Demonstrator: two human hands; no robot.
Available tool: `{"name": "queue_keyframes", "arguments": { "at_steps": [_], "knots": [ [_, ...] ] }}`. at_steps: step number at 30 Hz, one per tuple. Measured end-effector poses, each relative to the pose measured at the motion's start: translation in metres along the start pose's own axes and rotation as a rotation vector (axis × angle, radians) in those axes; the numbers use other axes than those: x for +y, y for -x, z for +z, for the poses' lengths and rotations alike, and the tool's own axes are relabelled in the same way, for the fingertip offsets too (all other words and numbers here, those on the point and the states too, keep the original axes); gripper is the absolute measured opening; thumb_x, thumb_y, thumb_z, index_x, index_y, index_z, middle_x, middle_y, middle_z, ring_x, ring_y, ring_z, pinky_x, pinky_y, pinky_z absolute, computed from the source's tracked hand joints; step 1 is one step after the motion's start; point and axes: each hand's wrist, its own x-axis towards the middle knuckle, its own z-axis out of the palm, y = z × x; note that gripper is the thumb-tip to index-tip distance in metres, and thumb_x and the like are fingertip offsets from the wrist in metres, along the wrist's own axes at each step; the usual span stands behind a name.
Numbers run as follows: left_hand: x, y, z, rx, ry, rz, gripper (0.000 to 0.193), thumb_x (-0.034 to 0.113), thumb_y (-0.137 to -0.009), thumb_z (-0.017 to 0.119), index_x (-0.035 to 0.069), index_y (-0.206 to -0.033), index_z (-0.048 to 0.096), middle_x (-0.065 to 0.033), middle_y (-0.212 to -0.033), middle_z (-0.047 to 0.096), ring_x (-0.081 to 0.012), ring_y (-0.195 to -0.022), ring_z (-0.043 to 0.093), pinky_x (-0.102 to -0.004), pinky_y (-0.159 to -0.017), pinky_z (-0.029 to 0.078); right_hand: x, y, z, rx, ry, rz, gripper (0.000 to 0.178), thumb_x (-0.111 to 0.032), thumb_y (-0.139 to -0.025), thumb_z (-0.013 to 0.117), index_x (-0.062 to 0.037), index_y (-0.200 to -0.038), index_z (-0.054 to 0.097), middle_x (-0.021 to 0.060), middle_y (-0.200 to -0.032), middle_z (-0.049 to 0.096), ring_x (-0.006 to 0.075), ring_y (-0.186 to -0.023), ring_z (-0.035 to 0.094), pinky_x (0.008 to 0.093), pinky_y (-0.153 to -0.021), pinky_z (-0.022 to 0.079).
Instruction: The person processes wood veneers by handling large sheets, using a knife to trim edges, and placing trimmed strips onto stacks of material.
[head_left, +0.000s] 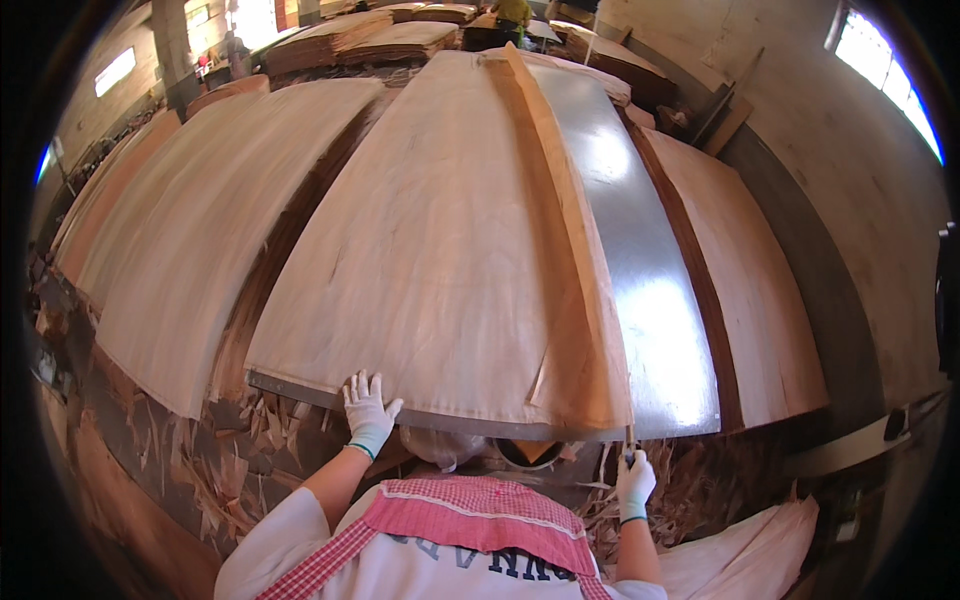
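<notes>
A large pale wood veneer sheet [430, 250] lies over a table with a shiny metal top [655, 300]. Along its right side a long strip of veneer [560, 190] curls up, casting a shadow. My left hand [369, 412], in a white glove, rests with fingers spread on the sheet's near edge, left of centre. At the near right, my right hand [634, 485], also gloved, is closed around the handle of a slim knife [630, 436]. The knife points away from me, by the strip's near end; its tip is too small to make out.
Veneer stacks stand close on the left [220, 220] and right [735, 270] of the table. Torn veneer scraps [230, 480] litter the floor, and a loose sheet [745, 550] lies at the lower right. Another person [513, 12] stands beyond the far end.
</notes>
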Motion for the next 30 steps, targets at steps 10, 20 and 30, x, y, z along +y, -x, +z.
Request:
{"name": "queue_keyframes", "arguments": {
  "at_steps": [10,20,30],
  "knots": [
    [-0.001,-0.001,0.004,-0.030,-0.059,-0.013,0.075,0.052,-0.082,0.062,0.009,-0.140,0.039,-0.0191,-0.149,0.031,-0.0364,-0.140,0.025,-0.0511,-0.115,0.018,0.037,-0.073,0.017,0.003,-0.008,0.064,0.022,-0.026,-0.086,0.061,-0.0071,-0.096,0.058,0.0214,-0.081,0.064,0.0417,-0.078,0.062,0.0515,-0.066,0.048],
    [-0.002,0.000,0.004,-0.053,-0.094,-0.024,0.075,0.048,-0.082,0.064,0.009,-0.140,0.037,-0.0195,-0.149,0.028,-0.0362,-0.139,0.026,-0.0501,-0.115,0.021,0.148,0.030,-0.046,0.041,0.158,0.245,0.020,-0.025,-0.085,0.067,-0.0115,-0.098,0.062,0.0168,-0.083,0.062,0.0376,-0.081,0.060,0.0469,-0.071,0.049],
    [-0.002,-0.002,0.007,-0.091,-0.132,-0.022,0.076,0.051,-0.084,0.062,0.010,-0.142,0.035,-0.0189,-0.151,0.026,-0.0355,-0.141,0.023,-0.0499,-0.115,0.020,0.253,0.035,-0.086,0.229,0.185,0.360,0.020,-0.022,-0.082,0.068,-0.0063,-0.090,0.059,0.0190,-0.076,0.060,0.0421,-0.077,0.055,0.0493,-0.069,0.045]
  ]
}}
